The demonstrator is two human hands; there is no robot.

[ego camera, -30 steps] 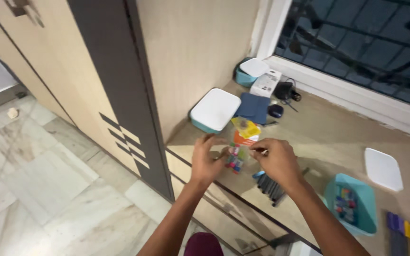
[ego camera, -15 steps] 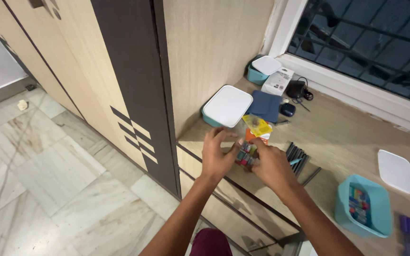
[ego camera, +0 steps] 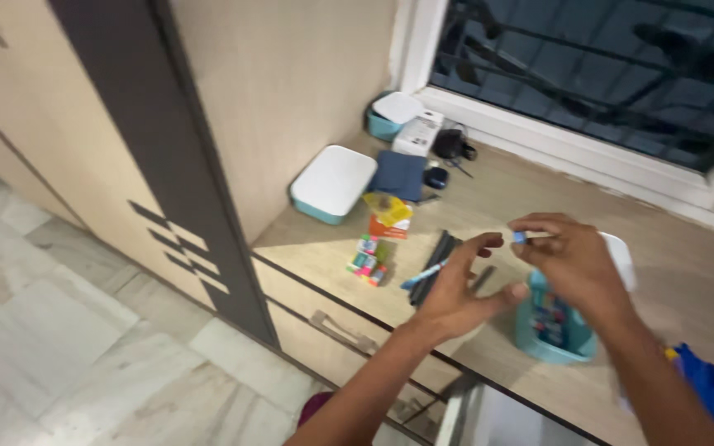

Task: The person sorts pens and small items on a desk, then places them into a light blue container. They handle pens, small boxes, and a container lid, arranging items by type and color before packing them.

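Observation:
My left hand [ego camera: 462, 291] hovers over the wooden desk top [ego camera: 489, 198] and holds a thin blue pen [ego camera: 421, 274] that points left. To its right, my right hand [ego camera: 573, 264] pinches a small blue cap [ego camera: 520, 238] between thumb and fingertip. Both hands are above an open teal box [ego camera: 549, 332] with small colourful items inside. A white lid [ego camera: 624, 258] lies partly hidden behind my right hand. Black pens [ego camera: 434, 256] lie on the desk just left of my left hand.
Colourful erasers [ego camera: 368, 258], a yellow packet [ego camera: 387, 208], a dark blue pouch [ego camera: 398, 175] and a white-lidded teal box [ego camera: 332, 183] lie left of the hands. Another teal box [ego camera: 393, 116], a white carton [ego camera: 419, 134] and a black item [ego camera: 454, 145] sit by the window. Drawers [ego camera: 336, 324] are below, a wardrobe [ego camera: 150, 149] left.
Both hands have moved right, away from the erasers and yellow packet, to above the teal box. The left now has a blue pen and the right a small cap.

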